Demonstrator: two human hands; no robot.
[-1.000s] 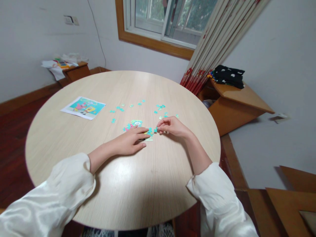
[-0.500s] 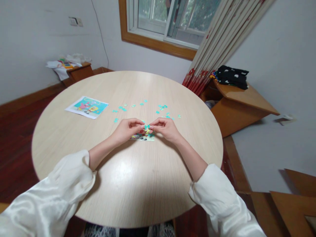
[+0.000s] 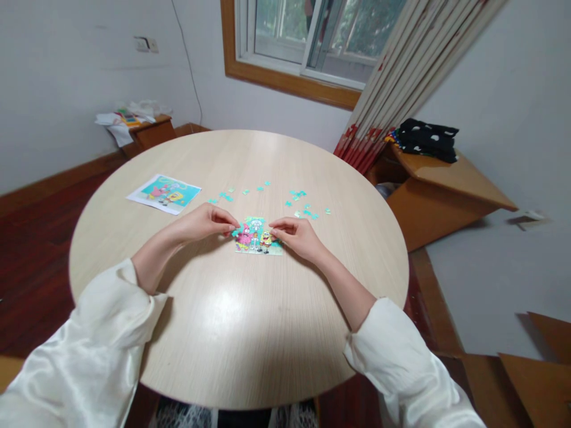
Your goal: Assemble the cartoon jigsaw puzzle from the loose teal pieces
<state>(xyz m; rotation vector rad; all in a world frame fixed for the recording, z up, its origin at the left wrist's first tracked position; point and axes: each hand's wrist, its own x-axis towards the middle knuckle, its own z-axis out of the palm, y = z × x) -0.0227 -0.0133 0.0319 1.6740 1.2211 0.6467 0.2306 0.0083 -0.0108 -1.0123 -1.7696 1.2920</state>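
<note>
A partly assembled jigsaw puzzle lies flat on the round table, showing a pink figure, a pale turquoise one and a yellow one. My left hand pinches a turquoise puzzle piece at the puzzle's left edge. At the opposite edge, my right hand rests with thumb and forefinger slightly apart and no piece visible between them. Its lower fingers are partly hidden and lie over the puzzle's right side.
Several loose turquoise pieces are scattered beyond the puzzle on the pale wooden table. A printed reference picture lies to the left. Farther off stand a cabinet with dark cloth on top and a small stand with papers.
My left hand has moved left, carrying the turquoise piece from the puzzle's upper middle to its left edge. My right hand stays close to the right side. More of the puzzle shows between them.
</note>
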